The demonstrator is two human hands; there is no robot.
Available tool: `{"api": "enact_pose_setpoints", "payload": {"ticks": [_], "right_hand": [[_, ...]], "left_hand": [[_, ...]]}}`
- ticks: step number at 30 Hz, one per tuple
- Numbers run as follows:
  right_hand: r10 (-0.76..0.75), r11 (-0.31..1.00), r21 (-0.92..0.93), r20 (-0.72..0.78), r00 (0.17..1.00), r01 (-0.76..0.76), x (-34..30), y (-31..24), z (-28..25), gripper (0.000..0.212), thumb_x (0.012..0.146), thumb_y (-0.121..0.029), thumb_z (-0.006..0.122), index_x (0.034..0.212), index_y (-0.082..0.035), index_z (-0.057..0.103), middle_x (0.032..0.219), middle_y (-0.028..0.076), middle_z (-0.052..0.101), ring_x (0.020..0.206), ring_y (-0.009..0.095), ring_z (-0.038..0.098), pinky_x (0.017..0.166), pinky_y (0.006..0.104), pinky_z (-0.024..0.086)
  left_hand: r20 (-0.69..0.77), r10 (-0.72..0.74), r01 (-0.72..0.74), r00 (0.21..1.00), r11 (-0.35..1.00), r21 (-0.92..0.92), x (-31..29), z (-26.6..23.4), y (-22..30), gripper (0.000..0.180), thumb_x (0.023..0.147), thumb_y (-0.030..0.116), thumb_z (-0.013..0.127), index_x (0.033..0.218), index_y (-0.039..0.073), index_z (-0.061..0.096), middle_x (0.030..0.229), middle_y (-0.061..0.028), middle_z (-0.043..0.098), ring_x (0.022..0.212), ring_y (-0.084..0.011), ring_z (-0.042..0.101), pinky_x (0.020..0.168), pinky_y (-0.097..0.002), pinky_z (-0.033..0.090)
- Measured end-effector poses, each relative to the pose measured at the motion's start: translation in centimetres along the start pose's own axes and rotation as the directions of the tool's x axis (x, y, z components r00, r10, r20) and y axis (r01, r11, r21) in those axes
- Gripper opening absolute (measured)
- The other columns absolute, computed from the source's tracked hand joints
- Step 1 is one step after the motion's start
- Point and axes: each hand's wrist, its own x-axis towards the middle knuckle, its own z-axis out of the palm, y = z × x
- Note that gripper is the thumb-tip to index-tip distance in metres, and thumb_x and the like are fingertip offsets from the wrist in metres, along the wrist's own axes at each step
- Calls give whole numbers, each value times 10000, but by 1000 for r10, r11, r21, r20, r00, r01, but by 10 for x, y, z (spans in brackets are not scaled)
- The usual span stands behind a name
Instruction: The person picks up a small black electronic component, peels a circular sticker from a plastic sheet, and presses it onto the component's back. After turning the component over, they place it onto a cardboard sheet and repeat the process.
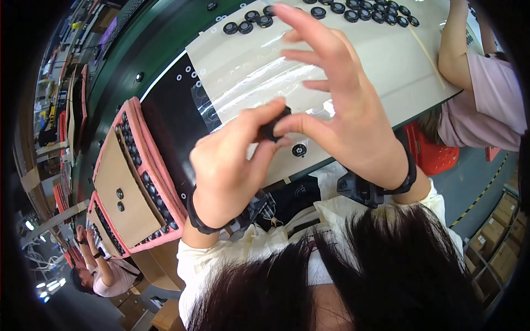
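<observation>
Close above the near edge of the worktable, my left hand (229, 157) pinches a small black round part (274, 124) between thumb and fingers. The fingers cover most of it, so its face is hidden. My right hand (345, 102) is raised beside it, its thumb tip against the part and its other fingers stretched out and spread. Just below the hands, a black disc (299, 150) with a light pattern on top lies on the beige table sheet (386, 83). Both wrists wear black bands with small devices.
Several black round parts (364, 12) lie in rows along the far side. At left, a pink foam-edged tray (152, 144) holds more, with cardboard (124, 193) on top. A green conveyor belt (118, 77) runs behind. Another person's arm (455, 47) rests at right; a red crate (428, 149) is below.
</observation>
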Motion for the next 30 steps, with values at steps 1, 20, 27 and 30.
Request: {"api": "enact_pose_setpoints", "payload": {"ticks": [1,20,27,30], "right_hand": [[-42,997,-72,-18,999,41,-4,4,-1,635,672,51,634,1231,-26,343,990,100,521,1024,220,479,839,317,411],[47,939,-322,-229,972,-121,-51,42,-45,180,687,38,605,852,-5,548,1159,124,448,1051,232,472,895,334,370],[55,943,-314,-190,980,-114,-43,37,-46,136,694,38,598,802,-14,533,1158,124,454,1050,234,478,893,333,372],[68,985,-152,-122,990,-86,-29,38,-43,104,716,44,583,747,-19,507,1141,139,466,1047,227,484,886,332,382]], "left_hand": [[123,-110,121,986,989,-88,4,1,-4,383,646,-99,639,1001,-31,511,979,-116,579,801,-144,608,664,-235,517],[285,-141,148,948,989,-2,123,26,-239,159,771,188,617,878,86,558,802,1,521,609,-62,433,556,-178,360],[327,-443,526,835,817,-237,107,12,-202,169,866,208,497,977,82,509,840,-34,523,637,-95,541,498,-190,366],[435,-426,598,793,680,-424,81,-10,-133,201,887,214,451,1018,70,502,852,-57,568,682,-93,582,452,-170,321]]}}
